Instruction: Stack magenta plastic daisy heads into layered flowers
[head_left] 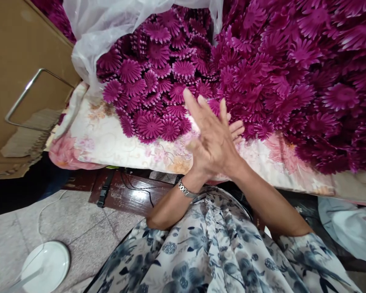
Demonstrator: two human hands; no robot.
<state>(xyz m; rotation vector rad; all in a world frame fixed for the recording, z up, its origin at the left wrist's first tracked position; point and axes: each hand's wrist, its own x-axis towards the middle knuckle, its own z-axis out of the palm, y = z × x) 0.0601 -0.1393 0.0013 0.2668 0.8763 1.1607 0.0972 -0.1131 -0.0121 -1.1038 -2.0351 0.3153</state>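
My right hand (pixel 215 136) lies across my left hand (pixel 201 162), palms together or nearly so, above the front edge of the flowered cloth. The right fingers stretch up and to the left. Beneath it, the left hand is partly hidden; its fingertips stick out on the right side. Neither hand holds anything that I can see. Just beyond them is a heap of purple-magenta artificial flower pieces (pixel 151 126), many nested in stacks. A metal-banded watch (pixel 186 189) circles my left wrist.
A white plastic bag (pixel 91 44) spreads over the stacked flowers. More loose flowers (pixel 305 53) pile up at the right. A cardboard box (pixel 24 53) with a bent metal handle (pixel 24 95) stands left. Below are a round white base (pixel 47 264) on the floor and a dark wooden panel (pixel 134 195).
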